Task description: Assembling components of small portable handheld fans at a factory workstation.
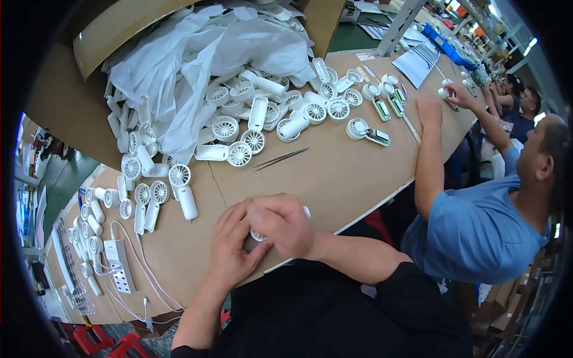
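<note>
At the table's near edge both of my hands close around a white handheld fan (258, 235). Only a bit of its grille and a white end past my right hand show; the rest is covered. My left hand (231, 247) grips it from the left side, thumb and fingers curled around it. Lying over the top is my right hand (283, 225), its fingers folded in like a fist. Beyond my hands, a pair of dark tweezers (280, 160) rests on the brown tabletop (334, 173).
A heap of white fan housings (255, 113) spills from a cardboard box (113, 33) under white plastic sheeting (173, 65). Right of it lie fans with exposed green circuit boards (378, 137). A white power strip (119, 265) with cables stands left. A co-worker (477, 221) in blue sits at right.
</note>
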Action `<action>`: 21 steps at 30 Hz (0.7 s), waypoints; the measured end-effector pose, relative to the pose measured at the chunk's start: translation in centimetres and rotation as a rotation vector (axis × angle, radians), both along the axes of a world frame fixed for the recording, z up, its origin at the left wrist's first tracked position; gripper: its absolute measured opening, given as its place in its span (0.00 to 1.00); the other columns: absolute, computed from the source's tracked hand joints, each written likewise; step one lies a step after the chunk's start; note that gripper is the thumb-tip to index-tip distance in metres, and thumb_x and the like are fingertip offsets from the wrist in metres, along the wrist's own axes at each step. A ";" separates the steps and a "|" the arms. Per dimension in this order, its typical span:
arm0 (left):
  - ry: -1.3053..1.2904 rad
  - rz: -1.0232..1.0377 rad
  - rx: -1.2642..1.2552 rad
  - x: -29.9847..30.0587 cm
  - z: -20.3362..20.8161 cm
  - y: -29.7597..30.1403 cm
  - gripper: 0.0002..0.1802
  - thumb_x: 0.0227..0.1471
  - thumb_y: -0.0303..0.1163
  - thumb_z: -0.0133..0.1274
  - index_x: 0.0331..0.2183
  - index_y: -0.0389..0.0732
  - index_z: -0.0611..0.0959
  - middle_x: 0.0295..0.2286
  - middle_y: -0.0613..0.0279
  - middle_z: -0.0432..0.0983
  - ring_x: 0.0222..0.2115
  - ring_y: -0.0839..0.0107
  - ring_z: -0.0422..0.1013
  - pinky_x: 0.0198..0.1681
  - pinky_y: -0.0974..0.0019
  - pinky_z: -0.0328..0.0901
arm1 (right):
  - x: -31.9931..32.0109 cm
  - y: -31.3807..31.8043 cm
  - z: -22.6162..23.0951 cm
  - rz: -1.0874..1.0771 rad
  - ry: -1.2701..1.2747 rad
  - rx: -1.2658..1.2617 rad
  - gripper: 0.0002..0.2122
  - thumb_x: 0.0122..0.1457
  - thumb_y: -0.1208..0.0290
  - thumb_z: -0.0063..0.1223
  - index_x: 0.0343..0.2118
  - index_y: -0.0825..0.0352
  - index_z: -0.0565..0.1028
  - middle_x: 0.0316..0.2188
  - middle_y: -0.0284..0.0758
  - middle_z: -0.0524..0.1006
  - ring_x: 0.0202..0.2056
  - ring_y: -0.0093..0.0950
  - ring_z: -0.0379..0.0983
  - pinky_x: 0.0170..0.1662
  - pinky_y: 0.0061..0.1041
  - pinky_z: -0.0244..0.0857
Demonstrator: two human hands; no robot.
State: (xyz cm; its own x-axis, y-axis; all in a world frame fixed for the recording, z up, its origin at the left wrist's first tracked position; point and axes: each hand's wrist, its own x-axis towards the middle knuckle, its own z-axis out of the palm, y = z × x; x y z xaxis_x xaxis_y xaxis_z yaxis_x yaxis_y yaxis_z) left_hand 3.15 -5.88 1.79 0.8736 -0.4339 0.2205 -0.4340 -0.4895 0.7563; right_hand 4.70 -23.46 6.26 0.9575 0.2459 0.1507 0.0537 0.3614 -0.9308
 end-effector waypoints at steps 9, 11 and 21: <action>-0.075 0.006 0.008 -0.4 0.1 -0.7 0.33 0.45 0.33 0.71 0.54 0.40 0.82 0.57 0.53 0.75 0.58 0.51 0.70 0.62 0.52 0.63 | -0.3 -2.6 -2.6 -0.118 -0.062 -0.195 0.08 0.66 0.77 0.47 0.29 0.68 0.75 0.26 0.30 0.73 0.27 0.21 0.63 0.33 0.21 0.61; -0.070 -0.024 -0.012 -0.9 -0.1 -0.4 0.32 0.45 0.32 0.71 0.53 0.40 0.82 0.57 0.54 0.75 0.56 0.52 0.71 0.62 0.52 0.64 | -1.1 -3.6 -2.2 -0.175 -0.281 -0.420 0.04 0.65 0.76 0.51 0.34 0.68 0.78 0.30 0.32 0.75 0.30 0.24 0.67 0.36 0.22 0.64; -0.075 -0.136 -0.060 -1.9 -1.2 -0.1 0.27 0.48 0.25 0.69 0.52 0.41 0.81 0.49 0.58 0.80 0.48 0.58 0.74 0.62 0.56 0.63 | -4.1 -8.1 -4.7 -0.040 -0.513 -0.977 0.16 0.58 0.68 0.65 0.49 0.63 0.81 0.45 0.33 0.78 0.42 0.34 0.74 0.49 0.31 0.68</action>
